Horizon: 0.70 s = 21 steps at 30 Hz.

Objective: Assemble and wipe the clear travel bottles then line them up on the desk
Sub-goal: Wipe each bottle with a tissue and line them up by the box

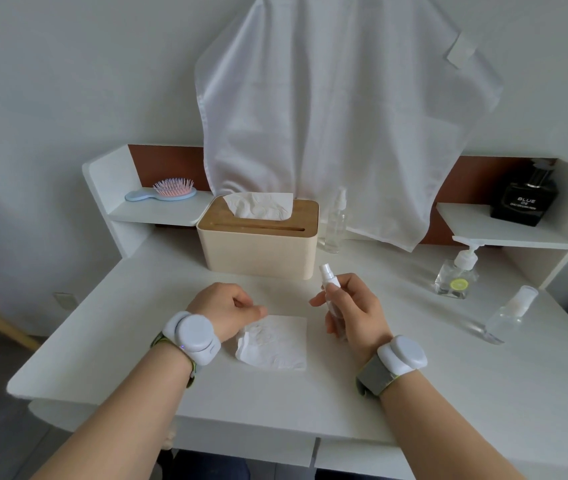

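Observation:
My right hand (352, 310) grips a small clear spray bottle (330, 284) with a white nozzle, held upright above the white desk (137, 323). A white tissue (275, 344) lies flat on the desk between my hands. My left hand (229, 308) hovers at the tissue's left edge with fingers loosely curled, holding nothing. A taller clear spray bottle (335, 225) stands to the right of the tissue box. Another clear bottle (511, 311) with a clear cap stands at the right of the desk.
A beige tissue box (258, 251) with a wooden lid stands behind the tissue. A pump bottle (455, 277) with a green label is at right. A hairbrush (165, 192) and a black perfume bottle (525, 199) sit on shelves. A white cloth (338, 116) hangs on the wall.

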{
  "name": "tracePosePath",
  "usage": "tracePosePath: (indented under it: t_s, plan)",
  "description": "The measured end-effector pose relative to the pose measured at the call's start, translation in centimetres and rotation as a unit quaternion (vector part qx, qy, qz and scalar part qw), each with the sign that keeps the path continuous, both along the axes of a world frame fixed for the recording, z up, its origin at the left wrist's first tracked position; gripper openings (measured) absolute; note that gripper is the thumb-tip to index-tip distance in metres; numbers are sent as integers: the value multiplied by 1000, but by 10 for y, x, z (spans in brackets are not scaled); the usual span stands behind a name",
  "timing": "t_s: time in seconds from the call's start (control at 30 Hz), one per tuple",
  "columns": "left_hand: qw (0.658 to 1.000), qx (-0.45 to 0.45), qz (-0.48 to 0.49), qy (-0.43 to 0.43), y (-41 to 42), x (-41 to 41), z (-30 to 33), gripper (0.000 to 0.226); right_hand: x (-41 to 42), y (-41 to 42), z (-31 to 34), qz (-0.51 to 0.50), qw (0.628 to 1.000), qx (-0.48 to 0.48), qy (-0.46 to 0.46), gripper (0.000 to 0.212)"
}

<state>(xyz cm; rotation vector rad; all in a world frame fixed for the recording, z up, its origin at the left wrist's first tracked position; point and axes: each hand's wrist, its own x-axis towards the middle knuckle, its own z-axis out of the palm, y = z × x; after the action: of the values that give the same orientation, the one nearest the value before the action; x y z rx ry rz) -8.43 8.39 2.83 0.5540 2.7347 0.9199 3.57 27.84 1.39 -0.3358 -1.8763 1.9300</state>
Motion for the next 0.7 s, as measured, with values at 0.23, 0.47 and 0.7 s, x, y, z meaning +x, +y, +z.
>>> tracePosePath:
  t_s: [0.23,0.47,0.7]
  plan:
    - [998,-53,-4,29,4,12,-6,31,1,-3,0,17,1000,-1,11,27]
    - [996,73,47,14,12,15,-14,25,-2,0,-6,12,999,34,18,21]
    - [874,427,105,-205,28,29,-12,25,-2,0,-10,29,997,67,33,24]
